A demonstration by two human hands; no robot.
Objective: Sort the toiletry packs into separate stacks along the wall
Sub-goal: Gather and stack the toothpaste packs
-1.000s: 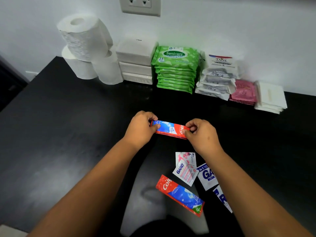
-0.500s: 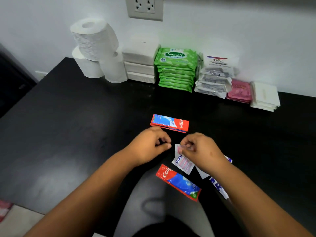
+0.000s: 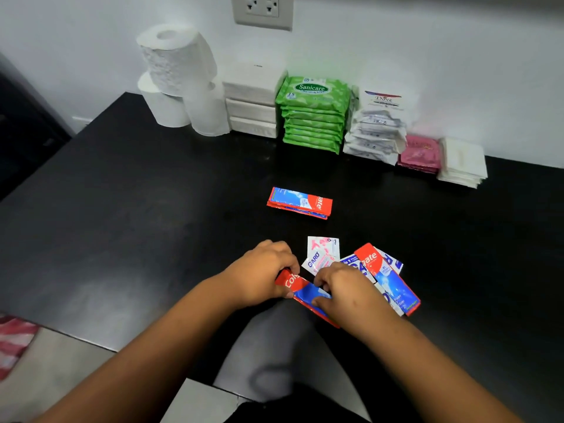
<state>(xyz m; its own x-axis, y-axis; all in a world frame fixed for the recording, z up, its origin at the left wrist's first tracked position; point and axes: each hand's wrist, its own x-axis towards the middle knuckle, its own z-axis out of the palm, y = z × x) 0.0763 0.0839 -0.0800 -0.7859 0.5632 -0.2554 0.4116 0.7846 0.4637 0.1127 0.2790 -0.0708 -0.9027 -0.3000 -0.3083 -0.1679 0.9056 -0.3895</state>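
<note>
The left hand [image 3: 265,270] and the right hand [image 3: 345,294] are both pinching one red and blue Colgate sachet [image 3: 300,293] low over the black bench [image 3: 137,209], the left at its red end where "Col" is showing, the right over its blue middle. Just to the right, a second Colgate sachet [image 3: 386,277] is lying tilted on top of loose white and blue sachets [image 3: 354,264] whose lettering is only partly readable. Touching these on the left, a white and pink sachet reading "GARD" [image 3: 320,259] is resting beside the right fingers.

Farther out, a small stack of Colgate sachets [image 3: 300,203] is sitting alone in the middle of the bench, with bare dark surface all around it and wide open room to the left. The near bench edge is running just under the forearms.

Along the wall, from left to right, are standing toilet paper rolls [image 3: 177,77], plain white packs [image 3: 251,99], a tall green stack labelled "Sanicare" [image 3: 312,114], a white stack topped by a "Dove" pack [image 3: 377,126], low pink packs [image 3: 419,154] with unreadable print, and a white stack [image 3: 462,163] near the bench's right part. A wall socket [image 3: 263,10] is sitting above them.
</note>
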